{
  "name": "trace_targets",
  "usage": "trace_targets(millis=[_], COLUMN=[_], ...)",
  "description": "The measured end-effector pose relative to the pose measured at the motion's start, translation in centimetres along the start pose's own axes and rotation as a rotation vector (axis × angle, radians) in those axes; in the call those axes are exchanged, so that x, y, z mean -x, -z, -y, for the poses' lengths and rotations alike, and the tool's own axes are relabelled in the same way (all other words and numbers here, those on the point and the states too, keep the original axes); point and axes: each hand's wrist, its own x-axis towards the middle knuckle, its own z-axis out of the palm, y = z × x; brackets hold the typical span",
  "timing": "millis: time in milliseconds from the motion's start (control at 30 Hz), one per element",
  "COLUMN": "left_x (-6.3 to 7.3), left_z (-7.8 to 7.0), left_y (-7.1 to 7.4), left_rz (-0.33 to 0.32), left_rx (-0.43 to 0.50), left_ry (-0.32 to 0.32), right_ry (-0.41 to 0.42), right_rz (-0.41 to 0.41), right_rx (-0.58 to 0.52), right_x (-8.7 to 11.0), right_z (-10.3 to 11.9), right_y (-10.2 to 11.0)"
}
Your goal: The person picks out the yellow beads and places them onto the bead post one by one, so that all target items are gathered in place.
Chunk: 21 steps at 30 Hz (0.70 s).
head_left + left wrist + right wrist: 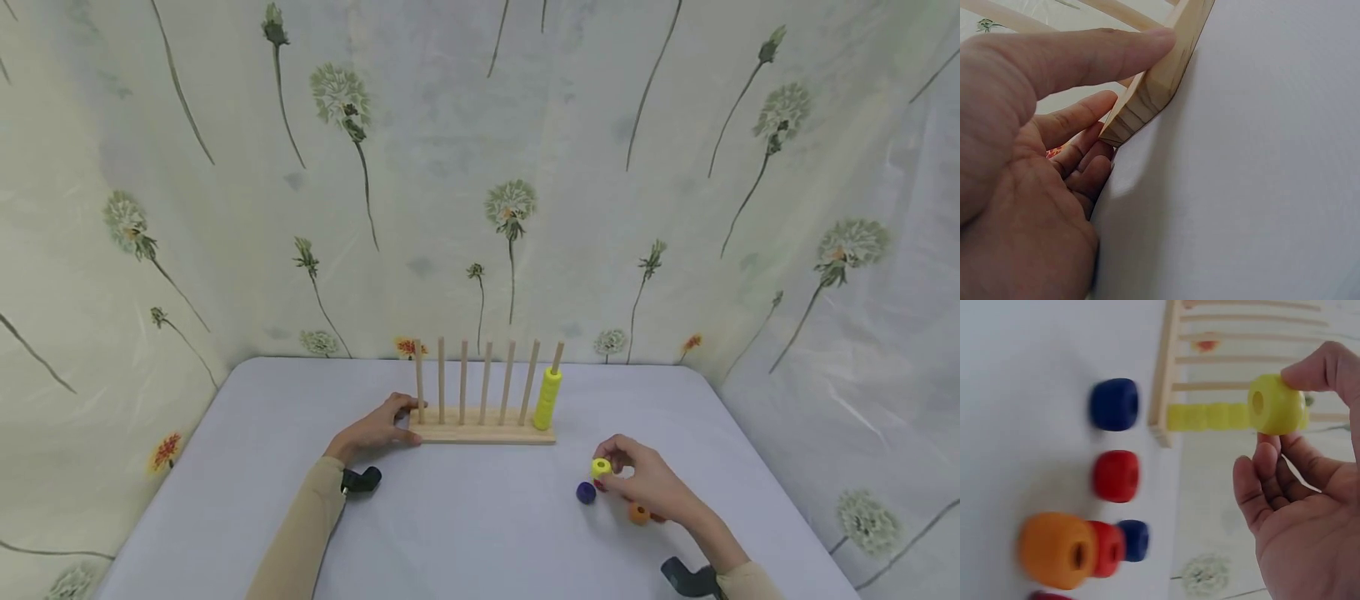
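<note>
A wooden peg rack [487,435] with a row of upright pegs stands toward the back of the table. My left hand [377,428] grips its left end, thumb [1116,56] on the front side and fingers behind. Yellow beads [547,402] are stacked on the rightmost peg, whose tip shows above them; the other pegs are bare. To the right of the rack, my right hand [651,482] pinches a yellow bead [1277,405] between thumb and fingers, its hole showing. The bead is above the table, over the loose beads.
Beneath and beside the right hand lie a blue bead [1114,404], a red bead [1116,476], an orange bead [1057,550], another red bead [1108,549] and a second blue bead [1135,540]. A flowered curtain [450,208] hangs behind the white table [465,525].
</note>
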Motion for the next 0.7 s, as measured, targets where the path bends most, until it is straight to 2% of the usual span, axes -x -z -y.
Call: trace_targets(millis=[400,533,700], left_x=[-0.2,-0.3,-0.4], left_z=[0.3,0.4,0.6], left_y=[0.2,0.2,0.2], left_rz=[-0.006,0.001,0.002], left_rx=[-0.015,-0.018,-0.024], left_ry=[0.021,0.005,-0.004], right_ry=[0.172,0.218,0.208], right_rz=[-0.203,-0.227,-0.24], right_rx=[-0.01,-0.027,-0.046], right_x=[-5.5,-7.4,-9.2], right_z=[4.6,6.4,8.1], right_y=[5.6,6.6,7.0])
